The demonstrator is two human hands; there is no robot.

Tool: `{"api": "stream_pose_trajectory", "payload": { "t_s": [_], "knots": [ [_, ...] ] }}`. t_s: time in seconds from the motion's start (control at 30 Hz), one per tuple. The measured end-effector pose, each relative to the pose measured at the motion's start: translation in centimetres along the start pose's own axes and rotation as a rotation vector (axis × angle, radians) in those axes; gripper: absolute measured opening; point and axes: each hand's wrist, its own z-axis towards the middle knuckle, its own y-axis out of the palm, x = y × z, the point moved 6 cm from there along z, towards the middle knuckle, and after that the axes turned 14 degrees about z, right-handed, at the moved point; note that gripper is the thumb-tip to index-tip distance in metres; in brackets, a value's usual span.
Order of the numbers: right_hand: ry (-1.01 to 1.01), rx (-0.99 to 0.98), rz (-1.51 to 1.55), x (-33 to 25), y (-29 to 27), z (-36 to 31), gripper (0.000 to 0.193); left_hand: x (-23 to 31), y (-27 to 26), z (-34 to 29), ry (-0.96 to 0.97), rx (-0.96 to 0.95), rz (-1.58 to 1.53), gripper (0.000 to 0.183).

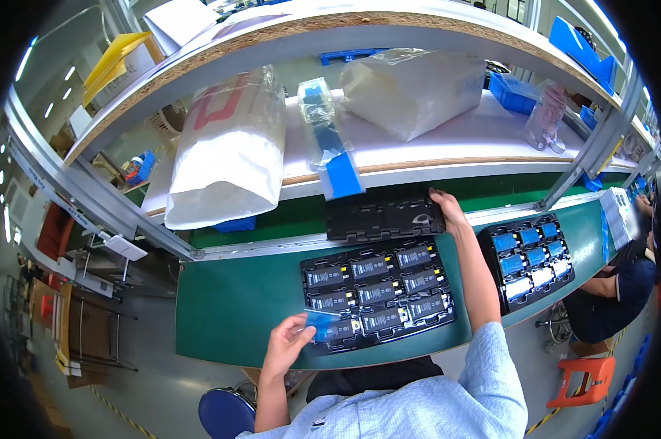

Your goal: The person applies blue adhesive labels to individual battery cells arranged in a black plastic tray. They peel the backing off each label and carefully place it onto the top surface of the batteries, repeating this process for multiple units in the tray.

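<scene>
Between the thumb and fingers of my left hand (288, 341) is a piece of clear blue film (321, 320), over the near left corner of a black moulded tray (390, 339). Several flat black batteries (377, 293) with yellow tabs lie in rows in that tray on the green table. Farther back, my right hand (448, 210) grips the right end of another black plastic tray (378, 220), which is tilted near the table's back edge. No batteries show on its visible side.
To the right stands a black tray (493, 257) of blue-covered and silvery pieces. White plastic bags (228, 146) and a packet of blue film (329, 143) sit on the shelf above, overhanging its edge. A person (623, 285) sits at far right, near an orange stool (582, 381).
</scene>
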Motion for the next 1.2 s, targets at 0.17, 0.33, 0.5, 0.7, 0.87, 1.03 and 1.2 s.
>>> {"api": "stream_pose_trajectory", "payload": {
  "t_s": [0.17, 0.33, 0.5, 0.7, 0.87, 1.03, 1.2],
  "knots": [
    [-0.132, 0.215, -0.333, 0.5, -2.5, 4.1, 0.053, 0.6, 1.9, -0.2, 0.002, -0.089, 0.123, 0.008],
    [-0.543, 0.468, -1.419, -2.2, 0.9, 1.1, 0.037, 1.4, 3.3, -0.2, -0.035, -0.145, 0.118, 0.015],
    [-0.069, -0.354, -0.870, 3.3, 11.7, -11.3, 0.030, 1.6, 4.0, -0.4, 0.015, -0.141, 0.333, 0.019],
    [0.373, -0.620, -0.404, 11.0, 13.1, -26.3, 0.028, 1.7, 7.1, -0.8, -0.001, -0.398, 0.552, 0.021],
    [0.218, -0.472, -0.473, 11.5, 12.4, -29.6, 0.023, 1.9, 7.9, -2.5, 0.097, -0.419, 0.823, 0.026],
    [-0.096, -0.448, -0.664, 11.0, 12.8, -30.8, 0.019, 1.5, 8.6, -3.2, 0.112, -0.377, 0.587, 0.026],
    [0.071, -0.334, -0.582, 10.3, 12.3, -30.8, 0.014, 1.0, 6.8, -3.0, 0.011, -0.229, 0.747, 0.033]
  ]
}}
